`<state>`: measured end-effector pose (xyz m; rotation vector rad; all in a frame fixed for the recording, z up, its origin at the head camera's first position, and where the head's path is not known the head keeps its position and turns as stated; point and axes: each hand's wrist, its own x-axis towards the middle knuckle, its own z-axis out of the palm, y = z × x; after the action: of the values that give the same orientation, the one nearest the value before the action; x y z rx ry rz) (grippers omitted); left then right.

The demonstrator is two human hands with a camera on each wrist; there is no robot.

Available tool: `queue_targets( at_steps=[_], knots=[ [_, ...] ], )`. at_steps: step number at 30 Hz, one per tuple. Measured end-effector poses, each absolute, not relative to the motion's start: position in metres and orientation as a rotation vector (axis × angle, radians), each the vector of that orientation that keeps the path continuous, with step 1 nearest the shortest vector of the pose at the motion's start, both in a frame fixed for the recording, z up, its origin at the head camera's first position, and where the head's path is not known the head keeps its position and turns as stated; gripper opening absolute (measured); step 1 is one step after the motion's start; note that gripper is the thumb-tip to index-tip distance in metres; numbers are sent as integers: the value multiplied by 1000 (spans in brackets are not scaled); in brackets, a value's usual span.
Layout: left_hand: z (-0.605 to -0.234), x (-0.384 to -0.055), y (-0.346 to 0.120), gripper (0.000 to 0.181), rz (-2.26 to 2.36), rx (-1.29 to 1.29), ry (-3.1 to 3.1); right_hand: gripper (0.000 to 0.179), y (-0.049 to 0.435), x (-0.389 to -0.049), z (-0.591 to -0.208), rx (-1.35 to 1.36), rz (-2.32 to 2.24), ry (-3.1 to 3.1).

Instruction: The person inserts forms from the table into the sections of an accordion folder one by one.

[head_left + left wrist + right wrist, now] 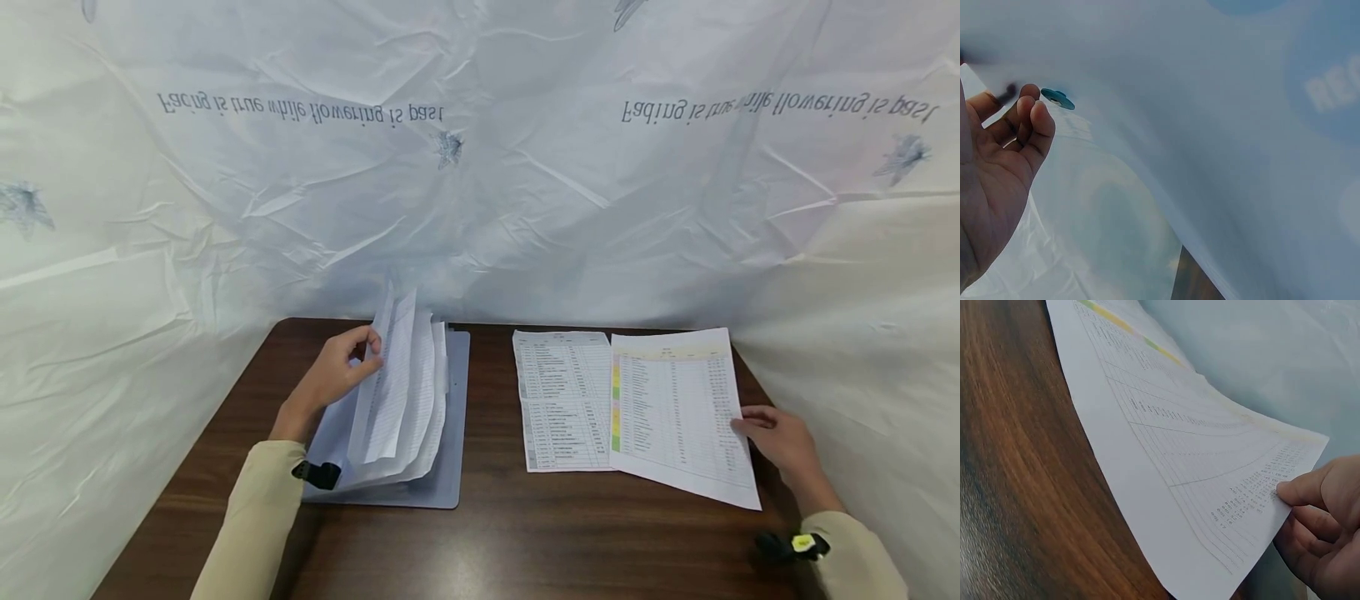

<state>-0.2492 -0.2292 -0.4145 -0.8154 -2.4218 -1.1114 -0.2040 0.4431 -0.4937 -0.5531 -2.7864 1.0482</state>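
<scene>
Papers [408,392] stand in a loose fan over the folder [450,442], on the left part of the table [517,533], and your left hand [335,375] is at their left edge. Its fingers are curled, and thumb and forefinger appear to pinch the edge, though the left wrist view is too dim and close to settle whether you grip the folder's cover as well. That view shows your fingertips beside a teal button [1058,99], with pale lettering [1335,87] at the far right.

Your right hand [783,450] grasps the chart [675,417] by its right edge, thumb on the printed face and the other fingers underneath. The chart is on the right part of the table, tilted and bowed where you hold it, with a strip of yellow and green blocks down its left side. Next to it, on your left, the list [562,400] lies on the wood, its right edge meeting the chart's left edge.

You wear a small black camera at each wrist, and your sleeves [251,517] are pale. Behind the table hangs a creased white sheet [525,225] printed with upside-down words and blue-grey flowers [448,148].
</scene>
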Motion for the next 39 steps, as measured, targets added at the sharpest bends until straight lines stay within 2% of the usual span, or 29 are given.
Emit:
queue_targets(
  at_steps=[19, 39],
  knots=[
    [-418, -253, -234, 16, -1149, -819, -2427, 72, 442, -198, -479, -488, 1291, -2806],
    [-419, -253, -235, 17, -1188, -832, -2420, 64, 396, -195, -449, -372, 1366, -2703]
  ],
)
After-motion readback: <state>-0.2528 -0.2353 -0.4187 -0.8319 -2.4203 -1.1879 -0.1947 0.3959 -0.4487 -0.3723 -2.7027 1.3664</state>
